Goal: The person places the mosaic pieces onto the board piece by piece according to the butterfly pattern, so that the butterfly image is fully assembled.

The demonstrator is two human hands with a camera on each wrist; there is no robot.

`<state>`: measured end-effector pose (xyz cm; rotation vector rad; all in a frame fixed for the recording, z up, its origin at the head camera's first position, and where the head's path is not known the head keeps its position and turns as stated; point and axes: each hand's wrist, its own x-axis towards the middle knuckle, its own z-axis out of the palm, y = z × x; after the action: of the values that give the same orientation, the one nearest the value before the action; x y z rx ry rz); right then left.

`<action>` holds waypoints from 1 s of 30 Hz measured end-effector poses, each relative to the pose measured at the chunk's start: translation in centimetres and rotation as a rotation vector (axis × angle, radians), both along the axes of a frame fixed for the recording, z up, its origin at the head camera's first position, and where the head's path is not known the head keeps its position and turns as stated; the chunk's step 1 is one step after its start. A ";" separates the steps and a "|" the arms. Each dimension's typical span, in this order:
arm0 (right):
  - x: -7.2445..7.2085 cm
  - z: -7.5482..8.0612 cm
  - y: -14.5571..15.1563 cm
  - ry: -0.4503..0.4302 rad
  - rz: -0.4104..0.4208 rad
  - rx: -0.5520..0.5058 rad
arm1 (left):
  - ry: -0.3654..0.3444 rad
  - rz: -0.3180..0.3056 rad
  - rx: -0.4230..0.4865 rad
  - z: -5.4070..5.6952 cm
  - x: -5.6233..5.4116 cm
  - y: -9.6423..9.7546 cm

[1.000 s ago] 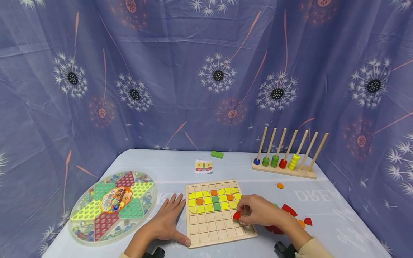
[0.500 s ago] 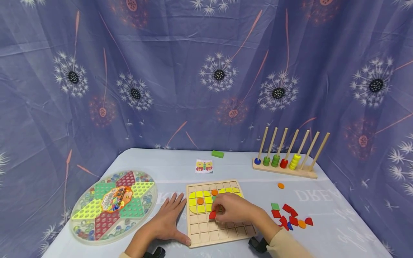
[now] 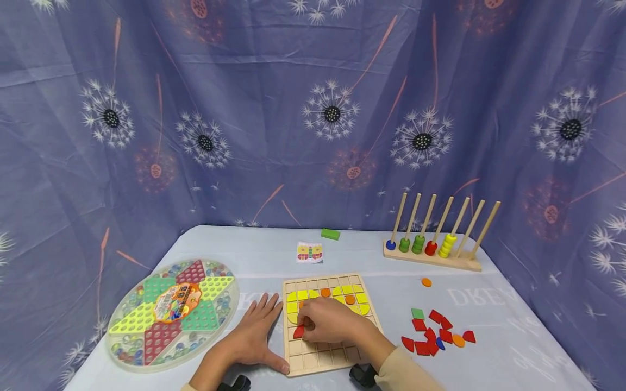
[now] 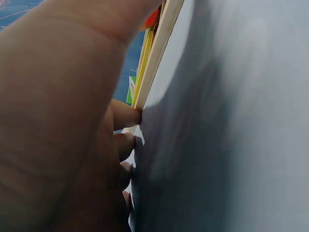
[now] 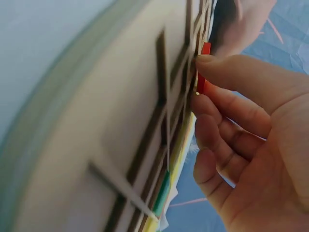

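Observation:
A wooden grid board (image 3: pixel 337 364) lies at the front middle of the table, with yellow and orange pieces in its far rows. My right hand (image 3: pixel 332 323) is over the board's left side and pinches a red piece (image 3: pixel 299 332) between thumb and fingers, just below the yellow pieces. In the right wrist view that red piece (image 5: pixel 205 67) shows edge-on at the fingertips, right by the grid. My left hand (image 3: pixel 259 334) rests flat with spread fingers along the board's left edge, its thumb at the near left corner. The green middle squares are hidden behind my right hand.
Several loose red pieces (image 3: pixel 422 348) lie right of the board with a green square (image 3: pixel 417 314) and a blue piece (image 3: pixel 440 343). A round marble board (image 3: pixel 161 347) stands left. At the back are a butterfly card (image 3: pixel 310 252), a green block (image 3: pixel 330 234) and a peg stand (image 3: pixel 430 260).
My right hand has moved left across the board with the red piece, from its right side to its left side. The loose pieces at right have come into full view. My left hand has stayed put.

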<state>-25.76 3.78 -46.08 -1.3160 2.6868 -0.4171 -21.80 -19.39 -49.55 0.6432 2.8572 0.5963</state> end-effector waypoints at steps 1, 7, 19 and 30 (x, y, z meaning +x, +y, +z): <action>0.0 0.0 -0.2 0.001 0.001 -0.002 | 0.002 -0.001 0.000 0.0 0.0 0.0; 0.2 0.0 -0.5 0.003 -0.002 -0.020 | 0.008 -0.004 -0.008 -0.2 -0.2 0.1; 0.5 -0.7 -0.8 0.017 -0.010 -0.054 | -0.001 -0.009 0.000 0.0 0.1 0.2; 0.3 0.3 2.0 -0.008 -0.019 -0.074 | -0.014 0.011 -0.006 -0.1 0.0 0.1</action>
<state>-25.43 5.79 -45.82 -1.3057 2.7044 -0.5276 -21.80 -19.24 -49.63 0.6198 2.8501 0.5908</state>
